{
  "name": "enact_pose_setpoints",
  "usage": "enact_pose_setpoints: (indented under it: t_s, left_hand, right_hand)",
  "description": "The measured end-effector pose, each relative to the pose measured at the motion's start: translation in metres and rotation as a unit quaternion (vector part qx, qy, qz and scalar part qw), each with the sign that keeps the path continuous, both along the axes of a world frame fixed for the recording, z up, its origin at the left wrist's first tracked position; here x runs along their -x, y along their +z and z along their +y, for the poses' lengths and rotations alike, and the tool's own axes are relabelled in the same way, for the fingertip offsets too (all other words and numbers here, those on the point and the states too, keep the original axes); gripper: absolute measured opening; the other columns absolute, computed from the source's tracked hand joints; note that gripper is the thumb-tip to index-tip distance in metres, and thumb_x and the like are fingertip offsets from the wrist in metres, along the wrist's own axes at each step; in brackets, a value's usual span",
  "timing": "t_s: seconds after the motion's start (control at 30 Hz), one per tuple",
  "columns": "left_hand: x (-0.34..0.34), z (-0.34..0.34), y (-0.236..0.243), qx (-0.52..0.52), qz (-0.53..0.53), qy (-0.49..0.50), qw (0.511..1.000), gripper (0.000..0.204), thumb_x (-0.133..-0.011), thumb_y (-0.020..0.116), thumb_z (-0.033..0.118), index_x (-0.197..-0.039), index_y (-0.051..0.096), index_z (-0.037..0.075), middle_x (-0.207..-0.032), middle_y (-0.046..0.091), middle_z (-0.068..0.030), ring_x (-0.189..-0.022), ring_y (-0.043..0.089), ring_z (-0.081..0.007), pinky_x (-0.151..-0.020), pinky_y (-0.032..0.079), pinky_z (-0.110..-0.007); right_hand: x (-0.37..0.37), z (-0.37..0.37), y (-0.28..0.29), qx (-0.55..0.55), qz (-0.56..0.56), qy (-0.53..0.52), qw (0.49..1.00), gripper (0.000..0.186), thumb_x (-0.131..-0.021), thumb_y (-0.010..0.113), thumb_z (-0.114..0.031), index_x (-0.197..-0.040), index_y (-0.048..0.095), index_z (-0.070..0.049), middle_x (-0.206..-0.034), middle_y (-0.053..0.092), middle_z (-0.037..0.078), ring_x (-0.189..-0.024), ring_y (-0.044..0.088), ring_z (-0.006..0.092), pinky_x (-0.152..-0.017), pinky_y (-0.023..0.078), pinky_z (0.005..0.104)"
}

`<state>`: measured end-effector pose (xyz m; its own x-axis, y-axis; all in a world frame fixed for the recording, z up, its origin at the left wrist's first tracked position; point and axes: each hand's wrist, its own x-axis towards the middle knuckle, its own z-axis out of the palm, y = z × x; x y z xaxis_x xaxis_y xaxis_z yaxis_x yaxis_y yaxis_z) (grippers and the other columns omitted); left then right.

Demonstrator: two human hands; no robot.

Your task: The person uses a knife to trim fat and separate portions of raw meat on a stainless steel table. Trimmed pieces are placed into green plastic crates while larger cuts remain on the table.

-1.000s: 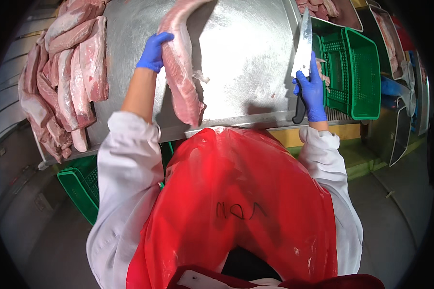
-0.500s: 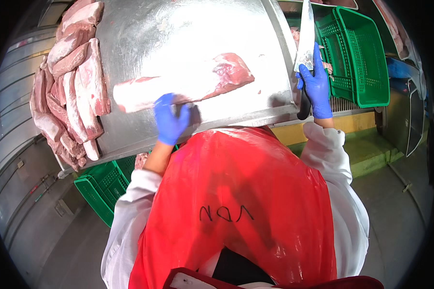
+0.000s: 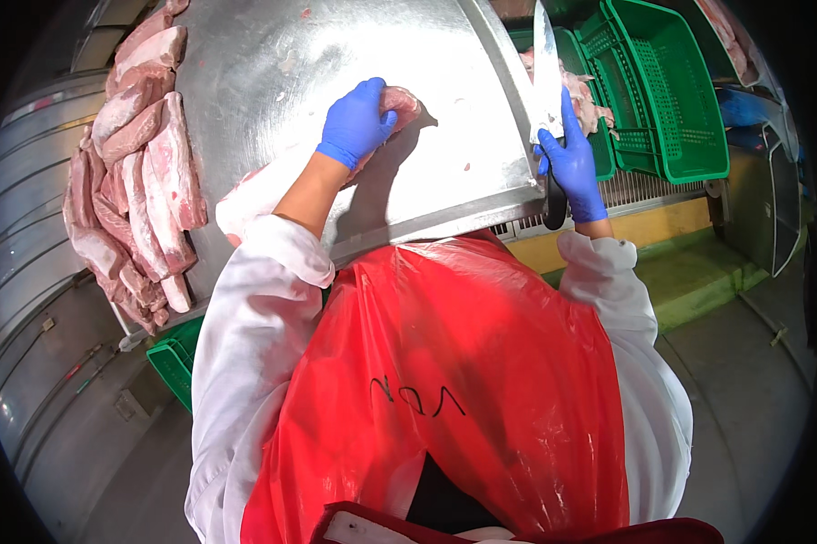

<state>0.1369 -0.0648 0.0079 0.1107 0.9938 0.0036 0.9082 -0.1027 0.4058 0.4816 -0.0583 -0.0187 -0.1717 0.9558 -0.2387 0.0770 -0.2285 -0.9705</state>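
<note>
My left hand (image 3: 356, 122), in a blue glove, is closed over the far end of a long, pale pink cut of meat (image 3: 401, 107) on the metal table (image 3: 290, 41). My left forearm and sleeve hide much of its middle; its near end shows left of the sleeve. At the table's right edge, my right hand (image 3: 573, 168), also gloved in blue, grips a knife (image 3: 545, 68) by its black handle. The broad blade points away from me, and my index finger stretches up along it.
Several long meat strips (image 3: 159, 159) lie piled along the table's left side. Beyond the right edge stand green perforated crates (image 3: 676, 100), one with meat trimmings (image 3: 585, 104) in it. Another green crate (image 3: 174, 358) sits below the table at the left.
My left hand has moved away from me and right, from the near side of the meat to its far end. The meat has turned slightly. My right hand still holds the knife.
</note>
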Motion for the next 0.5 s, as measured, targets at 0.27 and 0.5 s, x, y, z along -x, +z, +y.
enact_pose_setpoints:
  t_s: [0.27, 0.5]
  left_hand:
    - [-0.005, 0.026, 0.039, 0.009, 0.117, 0.078, 0.990, 0.022, -0.086, 0.068, 0.025, -0.097, 0.065, 0.007, -0.104, 0.066, -0.0174, -0.093, 0.064, -0.0333, -0.080, 0.053, -0.043]
    - [-0.035, 0.052, -0.041, -0.070, 0.359, -0.063, 0.928, 0.023, -0.088, 0.064, 0.026, -0.103, 0.067, 0.009, -0.102, 0.066, -0.0136, -0.097, 0.064, -0.0327, -0.083, 0.053, -0.045]
  right_hand:
    - [0.040, -0.003, -0.004, 0.036, -0.017, 0.059, 0.997, 0.081, -0.095, 0.062, -0.004, -0.162, 0.018, -0.017, -0.078, 0.064, 0.006, -0.054, 0.056, 0.0084, -0.049, 0.050, 0.0247]
    - [0.055, 0.021, -0.006, 0.033, 0.001, 0.029, 0.999, 0.079, -0.095, 0.060, -0.005, -0.161, 0.019, -0.021, -0.076, 0.063, 0.008, -0.052, 0.057, 0.0098, -0.048, 0.049, 0.0250]
